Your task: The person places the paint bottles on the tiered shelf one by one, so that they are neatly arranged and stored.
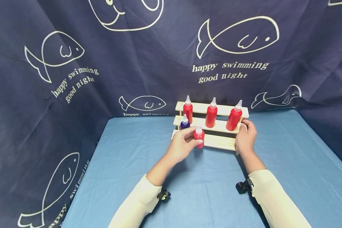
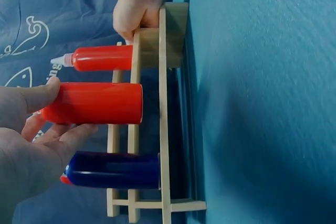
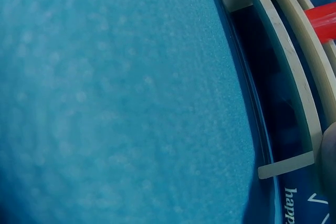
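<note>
Between the fingers and thumb of my left hand (image 1: 180, 146) is a red squeeze bottle (image 1: 199, 135), upright, in front of the lowest tier of a wooden three-step rack (image 1: 220, 142). The left wrist view shows this red bottle (image 2: 100, 103) close up, its cap end hidden by the hand. My right hand (image 1: 246, 136) grips the rack's right end. A dark blue bottle (image 1: 185, 123) stands at the left of the lowest tier, partly behind the left hand. Red bottles with pointed white nozzles, left (image 1: 188, 110), centre (image 1: 211, 115) and right (image 1: 234, 118), stand on the middle tier.
Blue cloth (image 1: 205, 183) covers the table under the rack. A dark blue curtain (image 1: 171, 63) with white fish drawings hangs behind it and along the sides. Each wrist carries a small black camera.
</note>
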`<state>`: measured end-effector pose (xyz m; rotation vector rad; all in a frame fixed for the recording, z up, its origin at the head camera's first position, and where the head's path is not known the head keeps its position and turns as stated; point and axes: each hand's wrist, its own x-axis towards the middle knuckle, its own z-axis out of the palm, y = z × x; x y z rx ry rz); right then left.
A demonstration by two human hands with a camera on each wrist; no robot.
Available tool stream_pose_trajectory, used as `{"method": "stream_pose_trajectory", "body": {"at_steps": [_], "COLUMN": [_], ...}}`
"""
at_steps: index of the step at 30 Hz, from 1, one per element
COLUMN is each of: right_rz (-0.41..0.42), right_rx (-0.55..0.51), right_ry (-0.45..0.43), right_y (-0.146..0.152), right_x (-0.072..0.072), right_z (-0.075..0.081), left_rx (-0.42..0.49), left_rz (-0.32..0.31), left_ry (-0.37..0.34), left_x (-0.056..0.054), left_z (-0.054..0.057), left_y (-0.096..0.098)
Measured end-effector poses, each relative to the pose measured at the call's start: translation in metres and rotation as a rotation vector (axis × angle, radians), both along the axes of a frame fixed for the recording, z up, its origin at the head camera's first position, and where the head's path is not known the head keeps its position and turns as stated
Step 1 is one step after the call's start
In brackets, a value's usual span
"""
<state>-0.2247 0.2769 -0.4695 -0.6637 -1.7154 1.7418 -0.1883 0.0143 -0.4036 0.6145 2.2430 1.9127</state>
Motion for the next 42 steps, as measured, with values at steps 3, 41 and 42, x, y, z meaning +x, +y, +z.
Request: {"method": "stream_pose_trajectory", "body": {"at_steps": [3, 41, 42], "right_rz": [-0.003, -0.016, -0.017], "right_rx": [-0.004, -0.025, -0.024], "right_ry": [0.004, 0.007, 0.002], "right_y": [0.001, -0.002, -0.002], "right_x": [0.000, 0.001, 0.001], "right_z": [0.001, 0.002, 0.002], "left_rx": [-0.001, -0.111, -0.118], "left_rz": [-0.003, 0.010, 0.014], "left_ry": [0.001, -0.013, -0.013], "left_x": [-0.002, -0.021, -0.021], "left_z": [-0.001, -0.014, -0.014], "left_y": [0.006, 0.049, 0.050]}}
